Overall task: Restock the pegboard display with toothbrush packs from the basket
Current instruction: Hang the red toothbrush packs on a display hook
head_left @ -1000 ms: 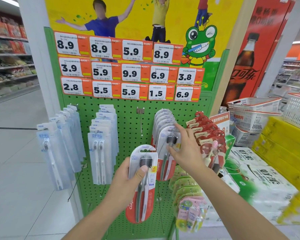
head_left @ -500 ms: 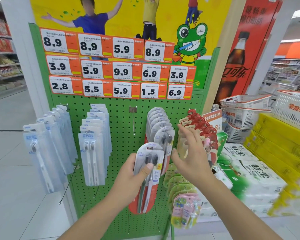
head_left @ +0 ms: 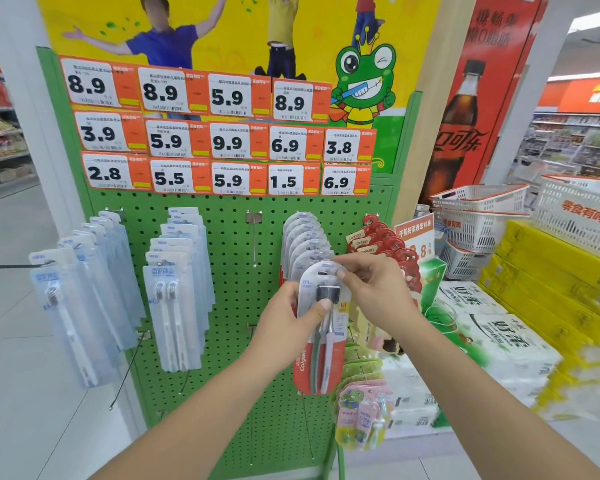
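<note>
My left hand [head_left: 288, 315] grips a red-and-white toothbrush pack [head_left: 321, 351] by its upper part, thumb across the front. The pack is upright in front of the green pegboard [head_left: 236, 306], level with the row of like packs [head_left: 303, 240] hanging on a hook. My right hand [head_left: 374, 289] pinches the top edge of the held pack, by its hang hole. The hook's tip is hidden behind the pack and fingers. No basket of packs shows in the view.
Blue-white packs [head_left: 84, 299] hang at the left, with another row [head_left: 177, 299] beside them, and an empty hook [head_left: 254, 237] in the middle. Red packs [head_left: 381, 244] hang to the right and green and pink packs [head_left: 361, 410] below. White baskets [head_left: 478, 216] and stacked cartons stand at right.
My left hand has raised the pack up and to the right, in front of the hanging row. My right hand left the hanging packs and now pinches the top of the held pack.
</note>
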